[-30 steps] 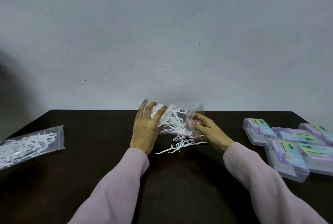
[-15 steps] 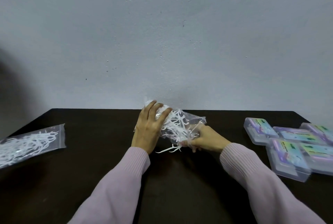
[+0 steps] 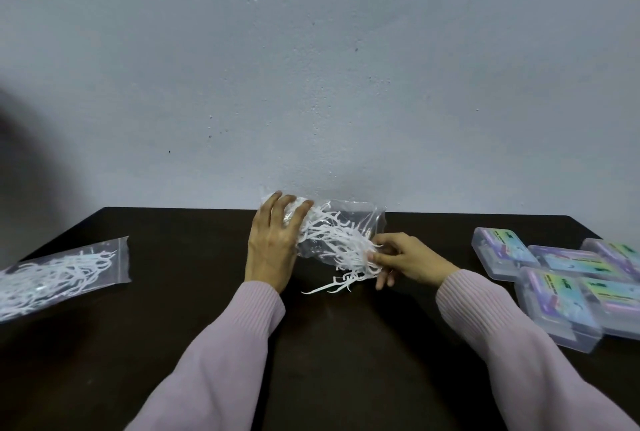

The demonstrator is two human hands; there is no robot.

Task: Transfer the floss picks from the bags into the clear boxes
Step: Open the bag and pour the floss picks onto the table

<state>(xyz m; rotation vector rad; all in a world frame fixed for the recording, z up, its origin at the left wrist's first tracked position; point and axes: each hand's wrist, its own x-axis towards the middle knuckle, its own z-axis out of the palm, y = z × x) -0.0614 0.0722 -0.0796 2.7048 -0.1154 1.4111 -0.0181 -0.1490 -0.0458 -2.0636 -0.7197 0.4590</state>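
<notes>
Near frame centre, the left hand (image 3: 273, 246) curled its fingers (image 3: 290, 208) over something; the right hand (image 3: 405, 260) apparently pinched, fingers bent.

Since a second ago we see the right hand (image 3: 408, 262) has left the bag's (image 3: 341, 222) far end and dropped to its mouth, where the fingers (image 3: 375, 257) now pinch a bunch of floss picks (image 3: 341, 245) drawn partly out. The bag has tipped, mouth down toward us, and fewer loose picks (image 3: 329, 286) lie on the worktop (image 3: 194, 292). The left hand (image 3: 273, 247) has curled more tightly over the bag's raised end.
</notes>
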